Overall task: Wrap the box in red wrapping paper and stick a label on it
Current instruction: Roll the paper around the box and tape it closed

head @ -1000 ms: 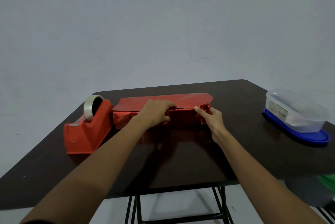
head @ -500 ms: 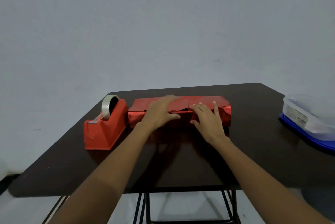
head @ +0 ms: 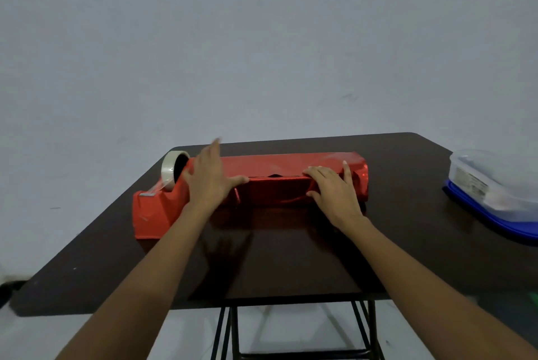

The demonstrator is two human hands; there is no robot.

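Observation:
A long box wrapped in shiny red paper lies across the middle of the dark table. The paper's two edges meet in a seam along the top front edge, with a small dark gap at the middle. My left hand hovers with spread fingers over the box's left end, beside the tape dispenser. My right hand lies flat, palm down, on the right part of the box and presses the paper there. No label is in sight.
A red tape dispenser with a roll of clear tape stands just left of the box. A clear plastic container on a blue lid sits at the table's right edge. A plain wall lies behind.
The far flap of paper has been folded down over the box. My left hand has lifted off the middle and moved left toward the dispenser. My right hand has slid right along the top.

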